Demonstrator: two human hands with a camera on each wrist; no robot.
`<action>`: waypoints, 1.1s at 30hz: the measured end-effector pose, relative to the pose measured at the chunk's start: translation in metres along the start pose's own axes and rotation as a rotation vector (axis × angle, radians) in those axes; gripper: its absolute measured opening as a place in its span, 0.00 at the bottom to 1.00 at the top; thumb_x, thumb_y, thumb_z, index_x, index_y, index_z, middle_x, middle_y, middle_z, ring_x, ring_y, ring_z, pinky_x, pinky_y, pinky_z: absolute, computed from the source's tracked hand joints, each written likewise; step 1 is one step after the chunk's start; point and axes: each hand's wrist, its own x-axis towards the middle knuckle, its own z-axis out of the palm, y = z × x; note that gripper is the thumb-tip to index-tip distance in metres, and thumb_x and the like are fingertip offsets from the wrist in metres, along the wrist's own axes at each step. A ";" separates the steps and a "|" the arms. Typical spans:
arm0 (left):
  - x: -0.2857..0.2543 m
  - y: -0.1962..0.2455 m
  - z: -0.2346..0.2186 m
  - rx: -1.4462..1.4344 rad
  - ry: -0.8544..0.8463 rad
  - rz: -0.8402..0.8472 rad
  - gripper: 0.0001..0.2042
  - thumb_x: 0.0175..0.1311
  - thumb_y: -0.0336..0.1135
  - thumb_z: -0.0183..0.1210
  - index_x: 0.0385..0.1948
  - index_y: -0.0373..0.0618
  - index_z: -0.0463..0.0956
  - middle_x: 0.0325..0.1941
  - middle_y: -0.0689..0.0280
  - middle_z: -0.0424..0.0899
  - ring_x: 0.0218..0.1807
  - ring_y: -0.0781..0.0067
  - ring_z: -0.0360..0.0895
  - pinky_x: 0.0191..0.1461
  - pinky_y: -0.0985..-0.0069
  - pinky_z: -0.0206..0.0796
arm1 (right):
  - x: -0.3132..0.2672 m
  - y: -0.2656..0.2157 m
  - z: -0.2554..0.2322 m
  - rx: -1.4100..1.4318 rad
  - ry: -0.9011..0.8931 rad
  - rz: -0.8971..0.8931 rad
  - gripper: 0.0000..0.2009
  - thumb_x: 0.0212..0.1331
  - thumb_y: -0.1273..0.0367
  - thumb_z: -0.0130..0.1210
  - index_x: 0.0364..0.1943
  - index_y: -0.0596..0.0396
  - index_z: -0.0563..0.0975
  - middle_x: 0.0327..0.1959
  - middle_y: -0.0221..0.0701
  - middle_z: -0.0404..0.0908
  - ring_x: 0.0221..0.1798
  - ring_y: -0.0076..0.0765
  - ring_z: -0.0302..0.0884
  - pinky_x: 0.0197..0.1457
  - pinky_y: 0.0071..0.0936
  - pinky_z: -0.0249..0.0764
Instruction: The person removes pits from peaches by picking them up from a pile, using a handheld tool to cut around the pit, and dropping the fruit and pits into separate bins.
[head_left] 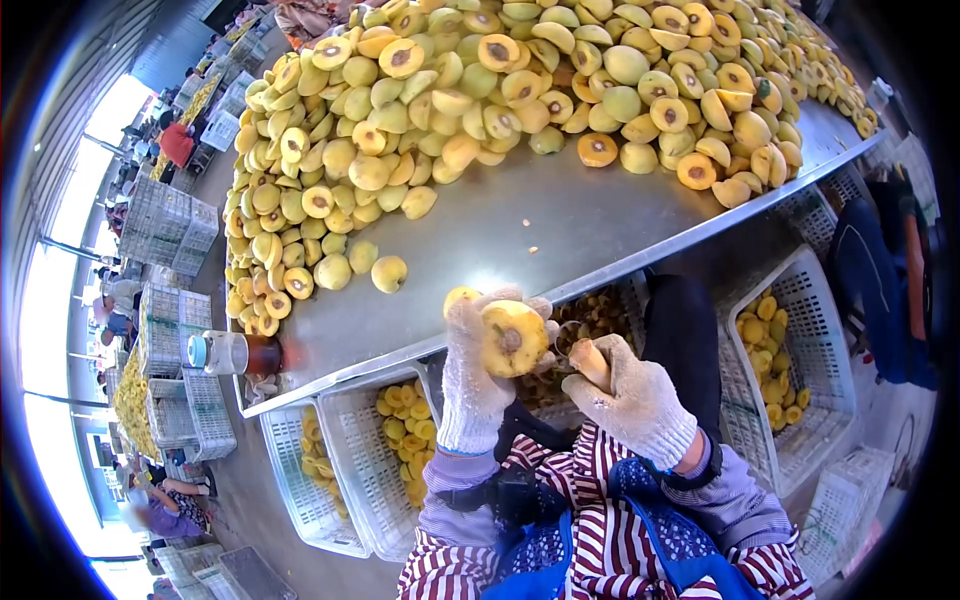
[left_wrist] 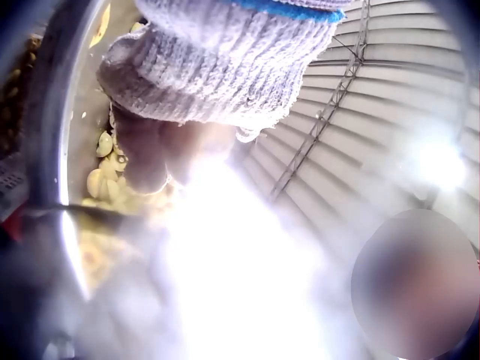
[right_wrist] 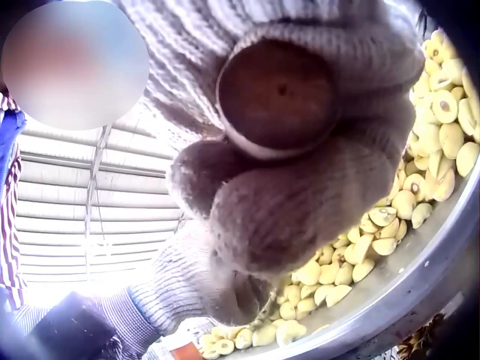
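In the head view my gloved left hand (head_left: 472, 375) holds up a yellow peach half (head_left: 513, 338), its cut face and brown centre toward me. Another yellow piece (head_left: 460, 299) shows at the top of that hand. My gloved right hand (head_left: 632, 395), close on the right, grips a tool by its wooden handle (head_left: 590, 362); a thin curved metal end appears near the peach half. The handle's round butt (right_wrist: 279, 94) faces the right wrist camera, fingers curled around it. Glare hides much of the left wrist view below the left glove cuff (left_wrist: 210, 75).
A large heap of peach halves (head_left: 370, 130) covers the far part of the metal table (head_left: 470, 235). White crates (head_left: 345, 440) of yellow fruit stand below its edge, with another crate (head_left: 800, 350) at right. A jar of dark liquid (head_left: 235, 352) sits at the left corner.
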 end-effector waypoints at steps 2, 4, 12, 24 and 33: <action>-0.004 -0.003 0.003 0.044 0.013 0.027 0.38 0.63 0.70 0.51 0.57 0.39 0.70 0.50 0.49 0.82 0.44 0.53 0.84 0.44 0.63 0.80 | -0.002 -0.009 -0.003 0.072 -0.083 0.037 0.20 0.59 0.55 0.61 0.46 0.53 0.74 0.27 0.44 0.81 0.29 0.53 0.83 0.34 0.41 0.78; -0.009 -0.003 0.008 0.067 0.014 0.045 0.39 0.63 0.70 0.52 0.58 0.39 0.69 0.51 0.49 0.81 0.44 0.54 0.84 0.45 0.63 0.80 | -0.002 -0.015 -0.006 0.075 -0.194 0.076 0.20 0.59 0.54 0.61 0.45 0.54 0.74 0.26 0.45 0.81 0.29 0.54 0.83 0.34 0.42 0.77; -0.036 -0.003 0.038 0.110 0.018 0.105 0.31 0.73 0.59 0.47 0.60 0.35 0.68 0.54 0.53 0.80 0.51 0.64 0.80 0.56 0.70 0.73 | -0.003 -0.023 -0.004 -0.100 -0.262 0.126 0.22 0.61 0.53 0.61 0.46 0.57 0.74 0.32 0.45 0.83 0.36 0.50 0.85 0.37 0.36 0.78; -0.039 -0.019 0.043 0.582 -0.064 0.629 0.22 0.77 0.43 0.48 0.61 0.33 0.69 0.56 0.53 0.79 0.57 0.66 0.76 0.60 0.69 0.70 | -0.008 -0.006 -0.010 0.528 -0.485 0.173 0.15 0.65 0.59 0.58 0.46 0.56 0.74 0.30 0.34 0.83 0.32 0.37 0.82 0.38 0.34 0.77; -0.025 0.017 0.051 0.768 -0.179 0.069 0.26 0.72 0.54 0.54 0.59 0.40 0.74 0.44 0.62 0.83 0.44 0.75 0.80 0.47 0.79 0.74 | -0.005 0.008 -0.029 0.838 -0.852 0.480 0.13 0.67 0.58 0.58 0.41 0.51 0.74 0.18 0.20 0.71 0.17 0.15 0.66 0.17 0.16 0.60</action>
